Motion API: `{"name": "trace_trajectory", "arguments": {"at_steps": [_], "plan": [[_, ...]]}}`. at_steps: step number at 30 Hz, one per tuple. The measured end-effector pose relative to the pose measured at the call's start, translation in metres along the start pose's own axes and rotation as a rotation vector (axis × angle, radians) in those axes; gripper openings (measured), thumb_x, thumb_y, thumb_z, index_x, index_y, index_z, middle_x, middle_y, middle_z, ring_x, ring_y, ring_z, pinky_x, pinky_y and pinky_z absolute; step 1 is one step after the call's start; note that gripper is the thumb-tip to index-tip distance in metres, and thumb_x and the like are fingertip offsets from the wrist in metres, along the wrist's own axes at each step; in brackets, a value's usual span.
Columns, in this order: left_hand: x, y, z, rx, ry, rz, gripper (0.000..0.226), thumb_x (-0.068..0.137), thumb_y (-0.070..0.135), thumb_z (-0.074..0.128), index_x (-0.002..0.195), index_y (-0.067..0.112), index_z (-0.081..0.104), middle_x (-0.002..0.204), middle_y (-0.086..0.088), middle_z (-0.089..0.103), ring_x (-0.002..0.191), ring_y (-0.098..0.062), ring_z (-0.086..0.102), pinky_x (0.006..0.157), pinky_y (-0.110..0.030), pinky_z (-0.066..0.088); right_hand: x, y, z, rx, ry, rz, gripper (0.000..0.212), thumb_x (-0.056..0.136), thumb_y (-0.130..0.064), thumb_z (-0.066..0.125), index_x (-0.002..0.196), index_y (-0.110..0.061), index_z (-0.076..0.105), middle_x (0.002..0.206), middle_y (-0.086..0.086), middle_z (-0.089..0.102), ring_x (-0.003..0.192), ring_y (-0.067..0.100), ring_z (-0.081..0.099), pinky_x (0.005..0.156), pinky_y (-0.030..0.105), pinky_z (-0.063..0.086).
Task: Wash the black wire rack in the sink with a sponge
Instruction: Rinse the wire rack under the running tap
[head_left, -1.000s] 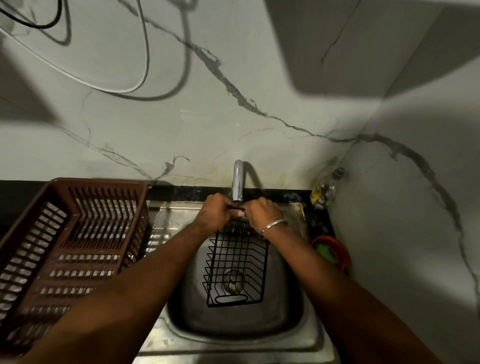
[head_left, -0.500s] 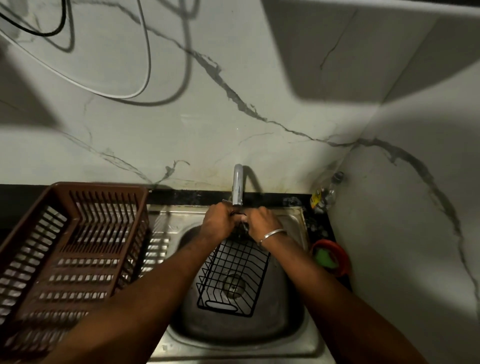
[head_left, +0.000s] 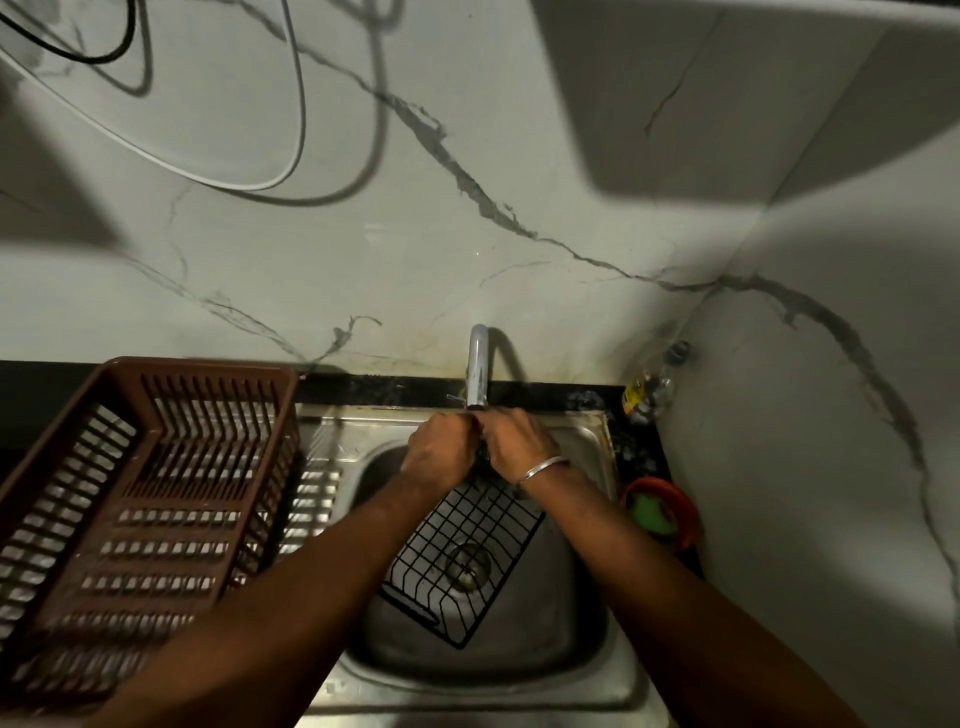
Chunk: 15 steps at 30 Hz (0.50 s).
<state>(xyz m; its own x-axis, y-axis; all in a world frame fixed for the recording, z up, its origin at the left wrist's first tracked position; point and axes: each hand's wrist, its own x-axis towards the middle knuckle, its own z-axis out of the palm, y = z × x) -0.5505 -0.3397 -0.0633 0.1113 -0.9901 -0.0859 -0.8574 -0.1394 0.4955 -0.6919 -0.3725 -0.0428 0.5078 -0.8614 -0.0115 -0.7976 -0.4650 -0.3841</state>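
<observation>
Here, left hand (head_left: 440, 451) and right hand (head_left: 517, 446) curled, gripping tilted black wire rack (head_left: 462, 561) top.

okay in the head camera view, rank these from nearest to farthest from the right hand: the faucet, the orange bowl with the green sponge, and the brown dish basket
From the right hand:
1. Faucet, just above the hand, its spout right at the knuckles.
2. Orange bowl holding the green sponge, to the right, on the counter beside the sink.
3. Brown dish basket, far left, beyond the left hand.

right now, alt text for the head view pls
Both hands, left and right, grip the far edge of a black rack tilted in a steel sink under the tap. A brown basket sits left.
</observation>
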Motion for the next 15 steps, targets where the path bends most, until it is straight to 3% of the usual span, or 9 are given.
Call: {"name": "trace_trajectory", "arguments": {"at_steps": [6,9,15], "plan": [[-0.002,-0.01,0.008,0.049,0.007,0.07,0.021,0.11,0.028,0.057,0.124,0.02,0.07,0.108,-0.006,0.076,0.089,-0.018,0.068,0.087,-0.032,0.057,0.001,0.0,-0.003,0.021,0.015,-0.042,0.054,0.095,-0.007,0.063,0.138,-0.04,0.063,0.111,0.013,0.076,0.098,0.033,0.074,0.082,0.044,0.064],[-0.003,-0.013,0.007,0.073,0.032,0.122,0.025,0.11,0.028,0.055,0.124,0.016,0.071,0.111,-0.011,0.077,0.093,-0.026,0.069,0.082,-0.031,0.048,0.001,-0.002,-0.001,0.021,0.024,-0.05,0.049,0.096,-0.012,0.06,0.137,-0.036,0.065,0.12,0.017,0.074,0.104,0.037,0.072,0.088,0.044,0.062],[-0.005,-0.018,0.009,-0.041,0.06,0.059,0.02,0.105,0.024,0.063,0.116,0.017,0.078,0.103,-0.009,0.078,0.093,-0.028,0.072,0.086,-0.039,0.058,0.009,-0.002,-0.005,-0.021,-0.002,-0.032,0.028,0.098,-0.028,0.064,0.124,-0.032,0.075,0.112,0.009,0.077,0.098,0.029,0.073,0.084,0.037,0.062]]}}
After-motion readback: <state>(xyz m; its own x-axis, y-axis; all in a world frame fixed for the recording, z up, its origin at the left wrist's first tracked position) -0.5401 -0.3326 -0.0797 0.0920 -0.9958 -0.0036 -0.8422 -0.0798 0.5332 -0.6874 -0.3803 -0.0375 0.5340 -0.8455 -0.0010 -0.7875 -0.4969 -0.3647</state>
